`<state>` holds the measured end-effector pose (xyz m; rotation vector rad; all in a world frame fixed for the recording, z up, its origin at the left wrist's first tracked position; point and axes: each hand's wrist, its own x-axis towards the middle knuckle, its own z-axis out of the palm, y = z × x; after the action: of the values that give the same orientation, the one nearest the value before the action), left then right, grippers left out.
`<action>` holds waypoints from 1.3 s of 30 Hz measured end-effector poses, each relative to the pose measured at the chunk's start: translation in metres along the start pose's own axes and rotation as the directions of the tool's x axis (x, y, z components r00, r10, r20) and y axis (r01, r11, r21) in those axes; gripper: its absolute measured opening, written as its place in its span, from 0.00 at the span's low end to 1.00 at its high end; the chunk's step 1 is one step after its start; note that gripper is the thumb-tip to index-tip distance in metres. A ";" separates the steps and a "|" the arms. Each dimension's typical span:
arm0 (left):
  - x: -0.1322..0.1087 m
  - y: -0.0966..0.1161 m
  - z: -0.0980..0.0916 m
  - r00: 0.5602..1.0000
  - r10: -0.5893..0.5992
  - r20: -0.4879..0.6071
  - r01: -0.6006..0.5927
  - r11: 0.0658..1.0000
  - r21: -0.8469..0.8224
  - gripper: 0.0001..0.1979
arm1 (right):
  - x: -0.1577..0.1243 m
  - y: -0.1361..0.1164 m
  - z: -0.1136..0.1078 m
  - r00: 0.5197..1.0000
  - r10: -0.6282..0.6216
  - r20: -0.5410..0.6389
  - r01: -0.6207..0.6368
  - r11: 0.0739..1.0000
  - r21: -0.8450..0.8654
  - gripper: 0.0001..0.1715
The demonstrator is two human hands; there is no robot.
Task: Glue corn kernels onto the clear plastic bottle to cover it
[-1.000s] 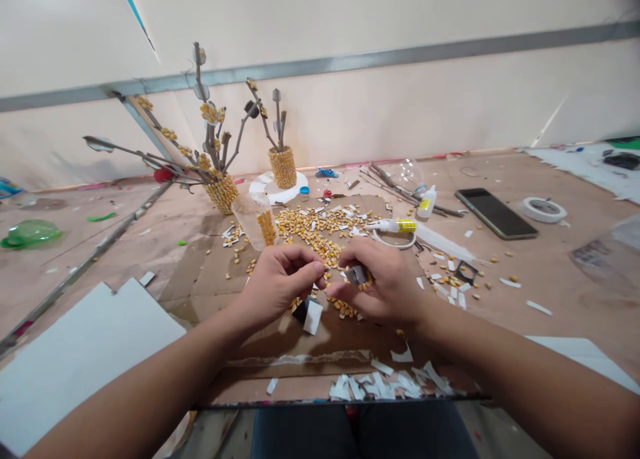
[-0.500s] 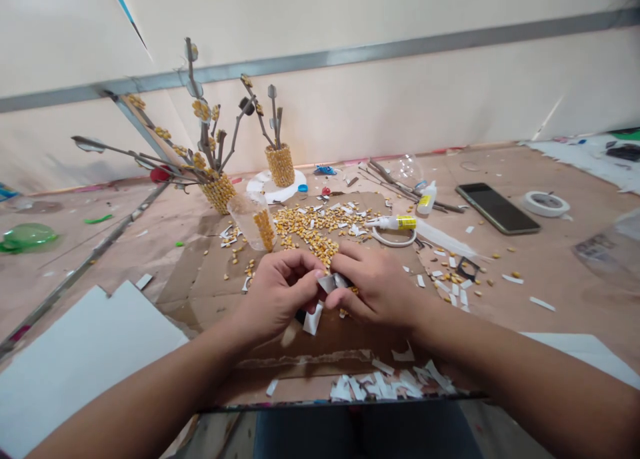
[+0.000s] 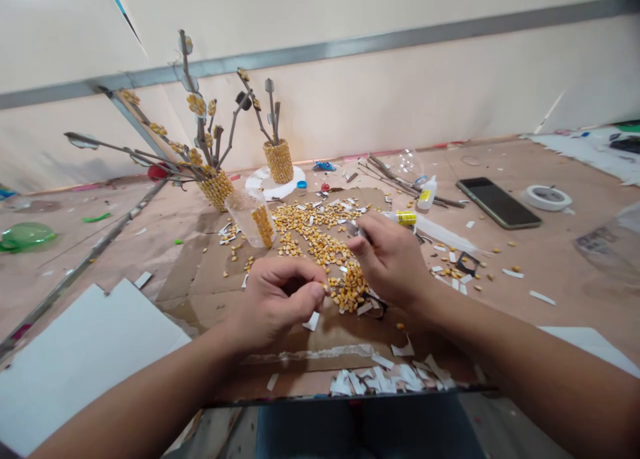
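My left hand (image 3: 277,300) rests on the cardboard sheet (image 3: 200,279) with fingers curled in a loose pinch; whatever is inside them is hidden. Further away, my right hand (image 3: 393,259) is raised over the pile of corn kernels (image 3: 320,235), pinching a small grey piece (image 3: 353,228) between thumb and fingers. A heap of kernels (image 3: 350,289) lies between the two hands, with a small white paper piece (image 3: 312,321) just beside the left thumb.
Two kernel-covered pots with twig branches (image 3: 216,189) (image 3: 279,160) stand at the back. A clear cup (image 3: 253,217), glue tubes (image 3: 406,217) (image 3: 427,195), a phone (image 3: 495,203), a tape roll (image 3: 548,197), white scraps (image 3: 385,381) and a white board (image 3: 80,352) lie around.
My right hand has lifted away from the left and moved back-right over the kernels with the grey piece. The left hand stayed low and curled shut; the dark-and-white piece is gone from it.
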<state>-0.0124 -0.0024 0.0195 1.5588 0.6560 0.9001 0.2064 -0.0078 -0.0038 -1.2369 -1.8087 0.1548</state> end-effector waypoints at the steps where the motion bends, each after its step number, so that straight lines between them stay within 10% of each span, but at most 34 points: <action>1: 0.000 -0.002 0.000 0.999 -0.051 -0.001 0.051 0.998 -0.036 0.13 | 0.002 0.003 -0.001 1.000 -0.012 -0.020 0.013 0.999 0.046 0.33; 7: 0.006 -0.017 -0.001 0.970 -0.241 0.027 0.242 0.964 -0.110 0.19 | 0.000 -0.005 -0.002 0.955 -0.296 0.030 0.254 0.865 0.433 0.03; 13: 0.009 -0.014 0.003 0.951 -0.283 0.122 0.301 0.939 -0.165 0.20 | -0.004 -0.009 -0.003 0.941 -0.337 0.008 0.304 0.857 0.417 0.10; 17: 0.010 -0.006 -0.008 0.999 0.008 0.048 -0.022 0.954 0.300 0.10 | -0.004 -0.007 -0.002 0.963 -0.269 -0.026 0.257 0.881 0.397 0.05; 20: 0.015 0.009 -0.036 0.872 0.489 0.013 -0.382 0.664 0.643 0.07 | -0.004 -0.008 0.002 0.988 -0.136 -0.076 0.155 0.896 0.416 0.02; 22: 0.021 0.022 -0.061 0.810 0.586 -0.009 -0.329 0.468 0.820 0.10 | -0.004 -0.008 0.004 0.993 -0.031 -0.110 0.077 0.890 0.449 0.02; 26: 0.031 0.042 -0.109 0.941 0.339 0.019 -0.126 0.295 0.947 0.12 | 0.000 -0.006 0.005 0.976 0.202 -0.078 -0.124 0.816 0.565 0.03; 32: 0.039 0.026 -0.143 0.997 0.060 -0.053 0.013 0.530 0.848 0.13 | 0.008 -0.002 0.001 0.957 0.269 0.111 -0.280 0.746 0.604 0.09; 39: 0.041 0.029 -0.115 0.996 0.070 -0.050 -0.037 0.875 0.482 0.18 | 0.009 -0.006 -0.002 0.961 0.086 0.263 -0.210 0.846 0.491 0.06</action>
<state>-0.0877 0.0887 0.0605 2.0042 0.9410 0.8724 0.2035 -0.0044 0.0061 -0.9926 -1.7004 0.8523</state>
